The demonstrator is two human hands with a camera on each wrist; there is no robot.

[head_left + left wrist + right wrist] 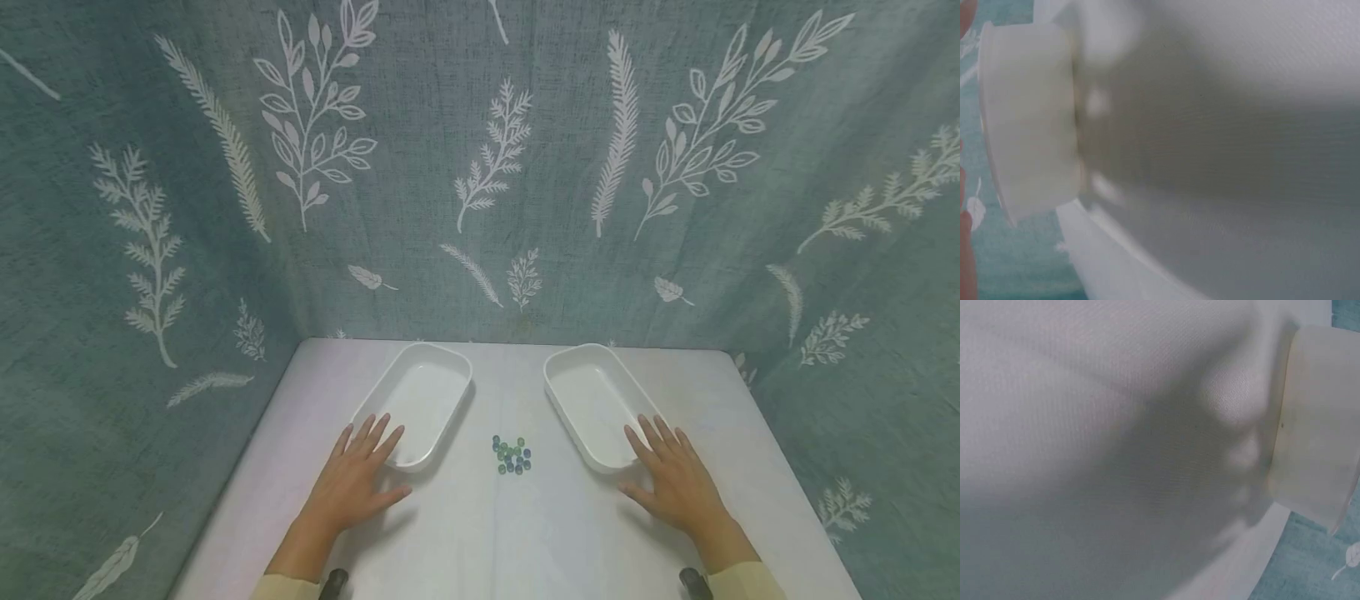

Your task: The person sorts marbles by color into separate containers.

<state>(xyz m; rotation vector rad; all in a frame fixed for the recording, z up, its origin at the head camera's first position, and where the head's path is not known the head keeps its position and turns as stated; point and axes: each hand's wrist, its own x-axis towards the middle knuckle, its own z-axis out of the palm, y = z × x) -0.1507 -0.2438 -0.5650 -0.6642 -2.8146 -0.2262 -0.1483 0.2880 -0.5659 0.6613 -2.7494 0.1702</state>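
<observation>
Several small round glass pieces, blue and green, lie in a loose cluster (517,451) midway between two white rectangular trays. My left hand (356,479) is held with its fingers spread over the near outer edge of the left tray (429,392), holding nothing. My right hand (671,479) is spread likewise at the near outer edge of the right tray (592,396). Neither wrist view shows contact with a tray. The left wrist view has the left tray's outer wall (1032,119) and a sliver of fingers (966,250); the right wrist view has the right tray's wall (1316,425).
A white cloth-covered table (480,533) carries everything. Grey-green fabric with white leaf prints (480,167) hangs behind it and along both sides. Both hands cast shadows on the cloth.
</observation>
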